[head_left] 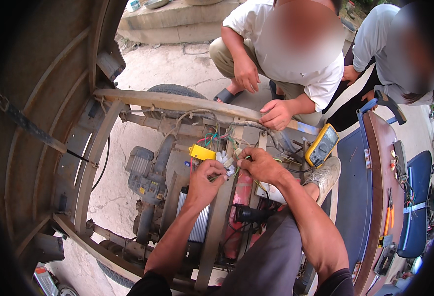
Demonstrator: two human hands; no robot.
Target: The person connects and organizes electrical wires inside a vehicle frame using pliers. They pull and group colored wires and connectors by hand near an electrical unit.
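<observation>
Fingers of our left hand (208, 178) and right hand (266, 166) are pinched on thin wires (236, 170) at a cluster of white connectors (222, 158), over the middle of an open vehicle frame (177, 103). From largest to smallest, we note the following. Pale, cracked concrete ground (112, 190) spreads beneath the frame and beyond it toward a low masonry ledge (172, 23). At our left stands a ribbed, rusty panel (44, 93), steeply tilted. At our right is a brown-topped table (373, 143) with a blue side, its surface carrying orange-handled pliers (388, 217) and small parts; a dark blue padded seat (415, 197) lies past its far edge. Across the frame from us squats a person in a white shirt (286, 64), one hand resting on the beam; a second person in pale sleeves (375, 39) is at the upper right. Within the frame we find a finned grey motor (143, 163), left of our hands, and a red cylinder (241, 195), below them. A yellow multimeter (322, 145) sits near the frame's right end, just above a pale shoe (327, 176). Smaller again, a yellow box (202, 152) lies just left of the connectors.
</observation>
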